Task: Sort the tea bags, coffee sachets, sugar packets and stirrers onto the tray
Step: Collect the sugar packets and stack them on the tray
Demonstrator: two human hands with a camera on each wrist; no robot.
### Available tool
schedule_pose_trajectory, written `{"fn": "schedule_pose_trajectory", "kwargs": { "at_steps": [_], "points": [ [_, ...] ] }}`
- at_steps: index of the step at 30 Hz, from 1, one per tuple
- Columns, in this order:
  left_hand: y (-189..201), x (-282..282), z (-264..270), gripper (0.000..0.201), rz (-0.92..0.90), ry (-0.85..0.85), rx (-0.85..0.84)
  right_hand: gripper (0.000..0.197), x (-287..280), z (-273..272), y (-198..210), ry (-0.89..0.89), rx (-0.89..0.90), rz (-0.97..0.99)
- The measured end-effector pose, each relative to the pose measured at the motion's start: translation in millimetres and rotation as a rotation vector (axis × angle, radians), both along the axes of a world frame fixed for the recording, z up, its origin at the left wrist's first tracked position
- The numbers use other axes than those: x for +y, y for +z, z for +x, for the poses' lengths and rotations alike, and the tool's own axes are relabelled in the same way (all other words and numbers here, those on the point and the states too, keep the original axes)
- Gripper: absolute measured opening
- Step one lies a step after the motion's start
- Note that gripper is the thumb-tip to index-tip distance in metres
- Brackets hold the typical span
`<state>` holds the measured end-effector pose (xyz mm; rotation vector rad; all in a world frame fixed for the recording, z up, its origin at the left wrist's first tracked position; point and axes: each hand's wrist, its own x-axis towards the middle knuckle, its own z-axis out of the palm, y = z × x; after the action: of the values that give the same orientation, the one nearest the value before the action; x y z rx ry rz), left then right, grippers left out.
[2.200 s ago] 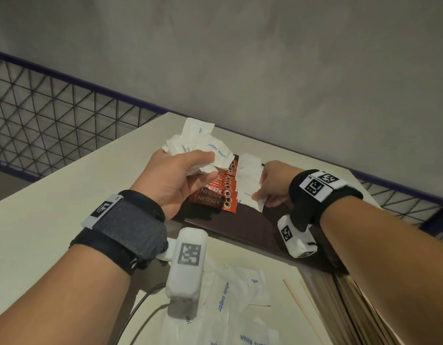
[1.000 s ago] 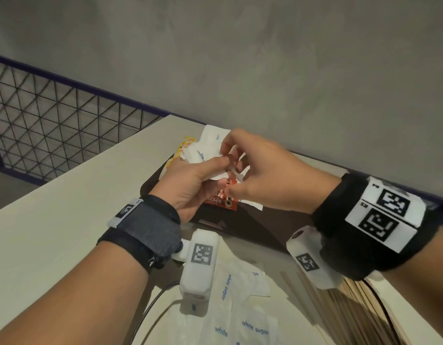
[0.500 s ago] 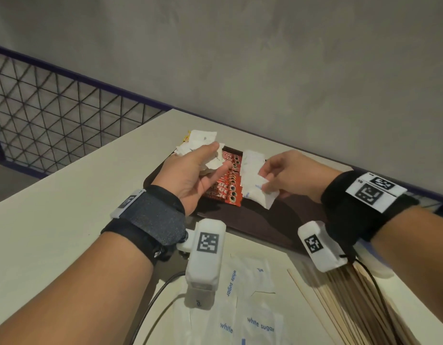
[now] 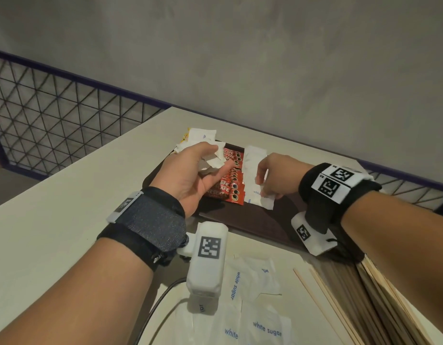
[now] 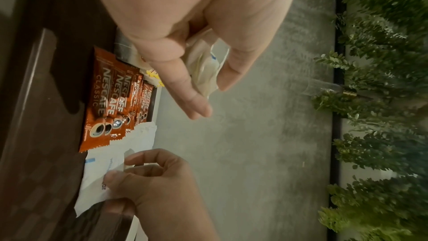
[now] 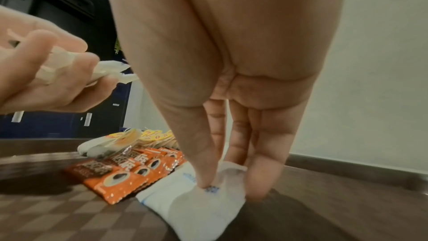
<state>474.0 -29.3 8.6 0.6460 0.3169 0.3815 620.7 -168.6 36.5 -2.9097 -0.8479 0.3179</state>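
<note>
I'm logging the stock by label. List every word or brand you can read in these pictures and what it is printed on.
"NESCAFE CLASSIC": on the red coffee sachets lined up on the tray.
"white sugar": on the loose sugar packets on the table, in blue.
"white...", cut off by the right hand: on the sugar packet it pinches.
Unreadable: the print on the yellow tea bag tags and on the packets gripped by the left hand. The wristbands carry only square code markers.
</note>
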Motion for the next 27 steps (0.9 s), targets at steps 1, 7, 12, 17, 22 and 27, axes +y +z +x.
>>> {"fn": "schedule_pose_trajectory", "kwargs": {
  "at_steps": [1, 7, 12, 17, 22, 27],
  "points": [
    [0, 0, 0, 0.036, -0.02, -0.01, -0.02, 0.022, 1, -1, -1, 0.018, -0.036, -0.027],
    [-2, -1, 2, 0.042, -0.036, -0.023, -0.073, 0.019, 0, 1, -1, 0.077, -0.156, -0.068],
    [-10, 1, 6, 0.047, 0.036, -0.043, -0.035, 0.011, -8, -3, 4, 0.135, -0.051, -0.034],
    [-7, -4, 1, 0.044, 0.105, -0.091, -0.036, 0.012, -10, -9, -8, 0.22, -0.041, -0.153],
    [-7, -5, -1, 0.039, 0.174, -0.126, -0.03, 0.008, -12, -12, 1, 0.219, -0.006, -0.093],
    [-8, -7, 0, 0.04, 0.312, -0.142, -0.015, 0.02, -17, -17, 37, 0.121, 0.081, 0.43]
  ]
}}
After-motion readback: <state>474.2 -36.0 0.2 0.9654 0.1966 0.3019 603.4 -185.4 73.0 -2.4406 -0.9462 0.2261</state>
